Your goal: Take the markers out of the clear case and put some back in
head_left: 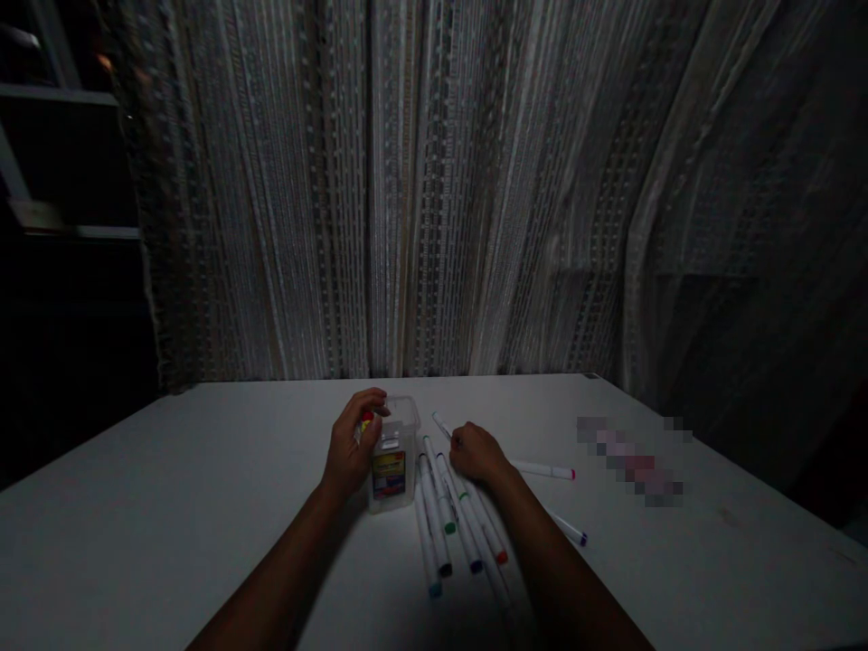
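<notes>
The clear container (pixel 410 475) is stood upright on the white table (pixel 237 470), its upper left edge covered by the left hand (pixel 347 452). Those fingers are half curled; what is gripped cannot be told, and a red-and-yellow item (pixel 367 419) is partly hidden there. A marker (pixel 440 421) is pinched in the right hand's (pixel 478 452) closed fingers. Loose markers (pixel 464 526) are partly covered by the forearm.
</notes>
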Tool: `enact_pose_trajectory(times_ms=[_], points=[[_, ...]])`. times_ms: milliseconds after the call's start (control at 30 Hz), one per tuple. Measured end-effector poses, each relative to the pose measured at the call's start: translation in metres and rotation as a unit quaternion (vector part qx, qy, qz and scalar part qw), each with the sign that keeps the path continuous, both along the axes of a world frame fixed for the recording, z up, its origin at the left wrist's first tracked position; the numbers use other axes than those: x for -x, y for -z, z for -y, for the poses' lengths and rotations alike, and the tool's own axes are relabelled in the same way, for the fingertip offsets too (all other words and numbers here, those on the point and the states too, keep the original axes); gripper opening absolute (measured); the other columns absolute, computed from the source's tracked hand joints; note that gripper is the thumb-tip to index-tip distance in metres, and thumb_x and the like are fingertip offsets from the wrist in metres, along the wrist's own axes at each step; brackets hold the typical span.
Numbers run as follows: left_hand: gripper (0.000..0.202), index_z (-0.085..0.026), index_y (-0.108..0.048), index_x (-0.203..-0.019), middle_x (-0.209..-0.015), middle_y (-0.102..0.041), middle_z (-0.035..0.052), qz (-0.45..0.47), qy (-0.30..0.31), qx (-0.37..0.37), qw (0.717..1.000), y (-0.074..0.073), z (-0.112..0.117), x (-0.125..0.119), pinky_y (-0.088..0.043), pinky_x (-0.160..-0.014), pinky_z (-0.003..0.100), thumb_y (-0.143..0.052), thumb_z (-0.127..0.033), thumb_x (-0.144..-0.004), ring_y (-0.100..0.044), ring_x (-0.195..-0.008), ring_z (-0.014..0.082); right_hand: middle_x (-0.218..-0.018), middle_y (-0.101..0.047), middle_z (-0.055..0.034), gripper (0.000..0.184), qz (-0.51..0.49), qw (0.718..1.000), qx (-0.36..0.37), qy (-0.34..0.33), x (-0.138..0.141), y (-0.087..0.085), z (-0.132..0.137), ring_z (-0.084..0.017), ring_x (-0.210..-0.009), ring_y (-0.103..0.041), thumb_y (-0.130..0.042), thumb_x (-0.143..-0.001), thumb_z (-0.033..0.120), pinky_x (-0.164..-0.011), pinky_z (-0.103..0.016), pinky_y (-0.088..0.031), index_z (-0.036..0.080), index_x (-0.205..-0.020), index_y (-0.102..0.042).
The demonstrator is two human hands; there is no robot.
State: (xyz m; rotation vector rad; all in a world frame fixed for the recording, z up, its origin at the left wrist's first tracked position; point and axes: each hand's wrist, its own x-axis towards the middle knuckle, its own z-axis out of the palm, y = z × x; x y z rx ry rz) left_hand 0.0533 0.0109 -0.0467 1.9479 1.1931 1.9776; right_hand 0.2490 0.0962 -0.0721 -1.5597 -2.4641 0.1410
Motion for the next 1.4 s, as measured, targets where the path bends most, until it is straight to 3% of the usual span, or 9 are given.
enact_pose_trajectory(times_ms=[667,1000,1400], points=[[0.029,-0.017,-0.053,-0.092,-0.106,-0.051,0.0071,0.004,0.004,0.006,1.0,0.0003,0.0,0.0012,-0.043,-0.078,0.031,-0.04,-0.042,-0.083,-0.055,-0.081,0.0157,-0.101,-0.063,-0.0087,0.026,-0.017,1.0,0.001,-0.001,-0.0005,-0.0012,0.0016,-0.018,-0.094,-0.057,-0.046,-0.078,0.024,-0.077,-0.025,-0.037,0.018,-0.095,-0.065],[0.031,-0.017,-0.054,-0.091,-0.103,-0.053,0.008,-0.005,-0.009,-0.002,1.0,0.0024,-0.0024,0.0024,-0.043,-0.083,0.034,-0.04,-0.044,-0.082,-0.055,-0.089,0.0188,-0.097,-0.065,-0.0115,0.027,0.007,1.0,0.005,0.017,-0.0003,-0.0029,0.002,-0.021,-0.091,-0.059,-0.042,-0.079,0.023,-0.072,-0.027,-0.038,0.015,-0.092,-0.065],[0.028,-0.017,-0.053,-0.092,-0.103,-0.052,0.0072,0.006,0.002,0.004,1.0,-0.0002,-0.0006,-0.0002,-0.043,-0.079,0.031,-0.041,-0.041,-0.083,-0.055,-0.084,0.0164,-0.094,-0.066,-0.0133,0.028,0.022,0.999,0.013,0.033,-0.0012,-0.0048,0.0027,-0.023,-0.089,-0.06,-0.043,-0.078,0.025,-0.068,-0.029,-0.038,0.014,-0.092,-0.065]])
